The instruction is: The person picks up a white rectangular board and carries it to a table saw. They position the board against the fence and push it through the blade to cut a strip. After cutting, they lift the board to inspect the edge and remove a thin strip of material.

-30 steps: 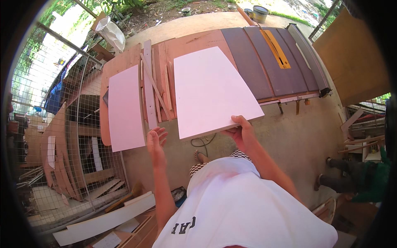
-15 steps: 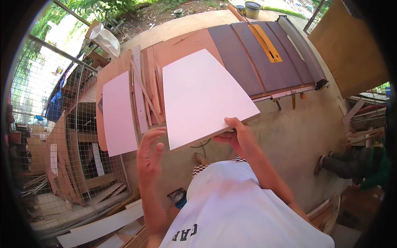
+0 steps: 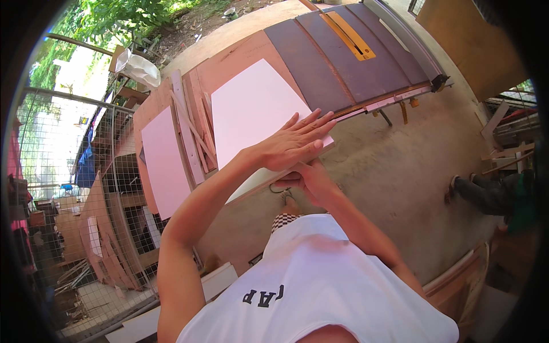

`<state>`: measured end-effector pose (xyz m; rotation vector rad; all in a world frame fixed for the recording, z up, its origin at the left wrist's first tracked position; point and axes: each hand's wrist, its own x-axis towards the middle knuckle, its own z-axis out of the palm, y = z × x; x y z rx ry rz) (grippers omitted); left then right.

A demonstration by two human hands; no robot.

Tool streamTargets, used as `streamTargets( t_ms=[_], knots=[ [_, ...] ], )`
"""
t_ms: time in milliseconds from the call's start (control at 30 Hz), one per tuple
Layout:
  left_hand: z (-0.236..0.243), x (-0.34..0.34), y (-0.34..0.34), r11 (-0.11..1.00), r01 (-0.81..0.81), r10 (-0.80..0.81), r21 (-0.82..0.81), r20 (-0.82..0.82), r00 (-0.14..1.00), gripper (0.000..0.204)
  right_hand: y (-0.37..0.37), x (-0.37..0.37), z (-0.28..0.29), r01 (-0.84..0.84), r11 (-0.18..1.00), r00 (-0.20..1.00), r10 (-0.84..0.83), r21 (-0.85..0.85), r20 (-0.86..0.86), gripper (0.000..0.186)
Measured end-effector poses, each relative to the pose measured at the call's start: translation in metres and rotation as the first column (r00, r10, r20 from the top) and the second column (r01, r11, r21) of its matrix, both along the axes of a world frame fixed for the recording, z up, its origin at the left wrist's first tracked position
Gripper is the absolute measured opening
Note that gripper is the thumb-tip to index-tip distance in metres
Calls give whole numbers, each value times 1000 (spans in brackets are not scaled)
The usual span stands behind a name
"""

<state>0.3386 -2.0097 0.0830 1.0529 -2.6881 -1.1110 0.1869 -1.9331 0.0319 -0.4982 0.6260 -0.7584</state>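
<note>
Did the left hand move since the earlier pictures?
Yes, the left hand moved right, over the white board, closer to the dark tabletop.

White board [image 3: 254, 108] and right hand [image 3: 313, 180], partly covered
The left hand [image 3: 291, 143] hides part of both under its palm and fingers; beyond the fingertips the upper edge cuts a grey rail [image 3: 407, 43], and farther right the dark rim cuts off a co-worker [image 3: 485, 195].
</note>
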Motion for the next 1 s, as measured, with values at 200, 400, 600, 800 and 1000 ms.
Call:
streamTargets(
  t_ms=[200, 400, 600, 800, 1000],
  knots=[
    [-54, 57, -64, 987, -39, 57, -159, 113, 992, 73, 7, 6, 6, 139, 984, 987, -127, 114, -102, 46],
    [-133, 195, -139, 939, -313, 338, -141, 216, 916, 75, 12, 16, 14, 265, 959, 952, -243, 103, -188, 38],
    [-221, 329, -209, 844, -523, 535, -115, 243, 809, 76, 8, 30, 32, 386, 916, 884, -333, 110, -327, 38],
    [-197, 334, -224, 798, -482, 601, -363, 414, 684, 77, -10, 45, 75, 432, 902, 835, -398, 4, -379, 41],
    [0, 265, -72, 959, -250, 278, 134, -257, 926, 91, -42, 60, 119, 301, 948, 768, -307, -106, -562, 38]
  ],
)
